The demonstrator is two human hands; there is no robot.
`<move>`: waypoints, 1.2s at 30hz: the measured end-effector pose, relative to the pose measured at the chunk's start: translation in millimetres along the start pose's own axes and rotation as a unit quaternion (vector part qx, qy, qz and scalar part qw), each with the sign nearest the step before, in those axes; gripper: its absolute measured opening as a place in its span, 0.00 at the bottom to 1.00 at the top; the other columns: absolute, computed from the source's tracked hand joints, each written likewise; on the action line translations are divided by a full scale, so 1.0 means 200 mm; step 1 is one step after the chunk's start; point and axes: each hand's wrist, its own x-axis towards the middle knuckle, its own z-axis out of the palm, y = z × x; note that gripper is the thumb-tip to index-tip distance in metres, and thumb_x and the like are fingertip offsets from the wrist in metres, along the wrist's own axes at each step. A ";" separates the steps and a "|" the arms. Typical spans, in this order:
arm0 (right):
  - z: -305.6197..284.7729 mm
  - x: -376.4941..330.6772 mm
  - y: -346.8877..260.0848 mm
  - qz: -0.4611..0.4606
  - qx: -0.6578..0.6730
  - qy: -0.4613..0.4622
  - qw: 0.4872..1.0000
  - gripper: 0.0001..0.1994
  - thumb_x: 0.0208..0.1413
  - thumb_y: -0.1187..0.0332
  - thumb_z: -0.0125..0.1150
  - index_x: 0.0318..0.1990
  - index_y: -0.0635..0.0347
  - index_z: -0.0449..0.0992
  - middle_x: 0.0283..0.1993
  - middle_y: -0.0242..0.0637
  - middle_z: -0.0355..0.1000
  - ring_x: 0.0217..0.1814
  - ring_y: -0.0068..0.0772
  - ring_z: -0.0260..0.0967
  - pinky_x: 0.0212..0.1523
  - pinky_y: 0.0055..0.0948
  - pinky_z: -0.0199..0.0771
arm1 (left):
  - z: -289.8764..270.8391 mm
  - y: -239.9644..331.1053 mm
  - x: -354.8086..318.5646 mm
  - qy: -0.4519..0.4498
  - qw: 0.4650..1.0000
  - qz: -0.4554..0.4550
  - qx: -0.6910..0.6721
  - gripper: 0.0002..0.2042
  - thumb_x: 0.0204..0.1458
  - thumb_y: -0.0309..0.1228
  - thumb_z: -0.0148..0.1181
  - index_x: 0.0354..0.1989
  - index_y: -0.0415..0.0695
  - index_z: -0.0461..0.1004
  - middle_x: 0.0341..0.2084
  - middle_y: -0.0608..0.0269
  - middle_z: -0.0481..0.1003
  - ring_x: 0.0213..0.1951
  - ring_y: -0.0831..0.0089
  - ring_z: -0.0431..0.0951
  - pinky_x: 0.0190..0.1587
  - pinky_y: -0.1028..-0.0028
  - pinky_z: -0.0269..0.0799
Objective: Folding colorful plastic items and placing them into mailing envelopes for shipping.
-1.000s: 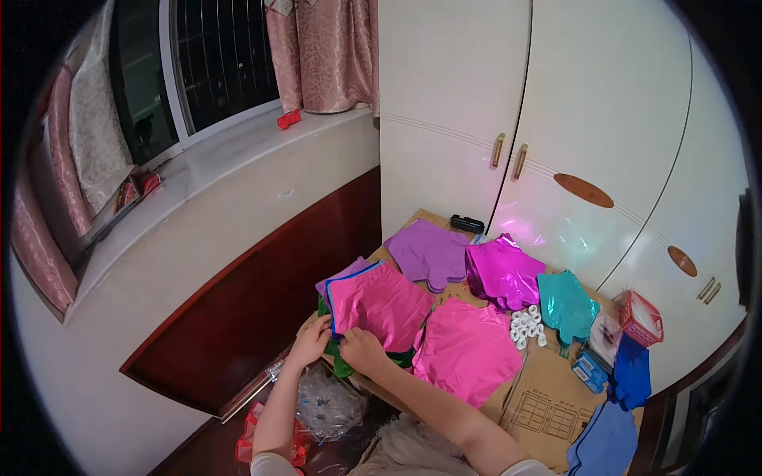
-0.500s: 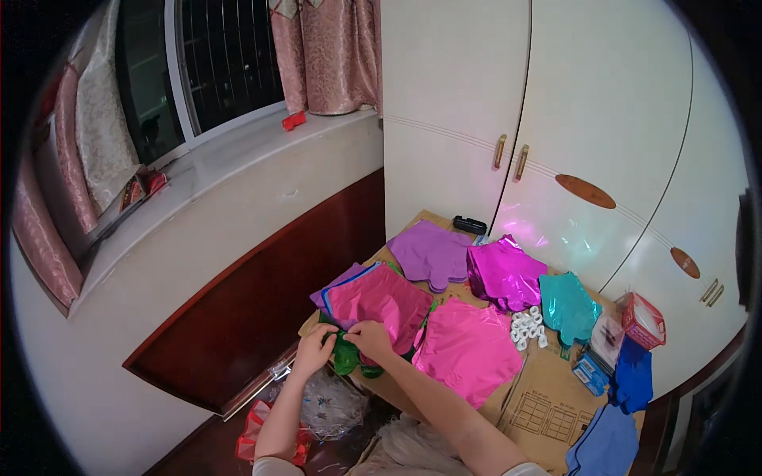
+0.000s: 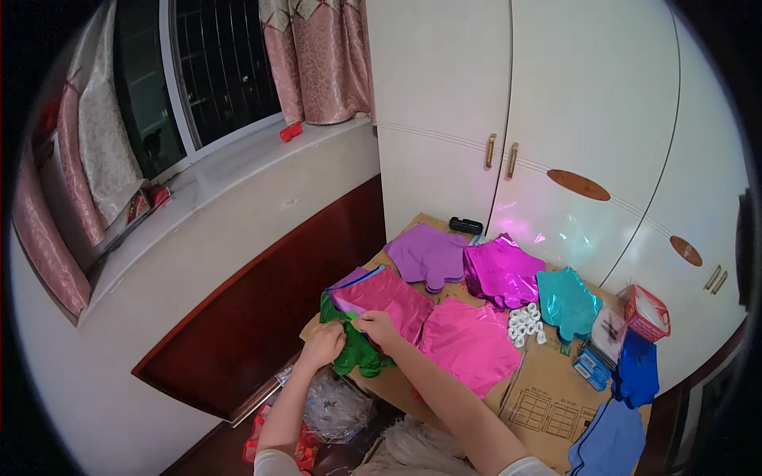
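A crumpled green foil sheet (image 3: 363, 355), seemingly a flat balloon, lies at the table's near left edge. My left hand (image 3: 324, 343) is closed on its left side, fingers curled. Pinching its upper edge, my right hand (image 3: 376, 327) sits just beside the left, a light green bit showing at the fingertips. Behind them a dark pink foil stack (image 3: 390, 297) lies over purple and blue edges. To the right is a bright pink foil stack (image 3: 468, 347). My hands hide part of the green sheet.
Purple (image 3: 427, 252), magenta (image 3: 503, 271), teal (image 3: 568, 305) and blue (image 3: 637, 369) foil stacks ring the cardboard-covered table (image 3: 548, 389). White rings (image 3: 524, 324) lie among them. A red basket (image 3: 644, 314) stands by the wardrobe (image 3: 587, 103). A clear plastic bag (image 3: 340, 408) sits below the left edge.
The green foil has been spread wider and now shows on both sides of my hands. My left hand has turned, its back now facing up. The view has shifted slightly.
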 end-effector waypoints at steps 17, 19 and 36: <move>-1.04 -0.88 -1.38 -0.305 -0.324 0.391 0.806 0.06 0.44 0.74 0.63 0.31 0.62 0.76 0.24 0.32 0.71 0.23 0.21 0.64 0.25 0.22 0.64 | -0.05 0.51 0.19 -0.008 0.994 -0.041 -0.098 0.22 0.43 0.35 0.63 0.46 0.40 0.66 0.48 0.49 0.68 0.51 0.57 0.66 0.49 0.60 0.63; -0.93 -1.18 -1.45 -0.335 -0.489 0.338 0.732 0.10 0.40 0.76 0.62 0.34 0.60 0.75 0.27 0.37 0.71 0.25 0.31 0.67 0.27 0.28 0.67 | -0.02 0.75 0.13 -0.021 0.938 -0.105 -0.330 0.23 0.43 0.30 0.63 0.49 0.40 0.65 0.47 0.52 0.69 0.52 0.60 0.66 0.49 0.63 0.63; -0.69 -1.99 -0.56 0.003 -0.501 0.110 0.858 0.24 0.48 0.62 0.58 0.53 0.59 0.67 0.45 0.44 0.69 0.45 0.45 0.68 0.46 0.37 0.69 | 0.42 1.70 -0.49 -0.475 0.275 -0.343 -0.762 0.22 0.57 0.42 0.43 0.55 0.41 0.60 0.51 0.53 0.67 0.54 0.61 0.67 0.54 0.57 0.65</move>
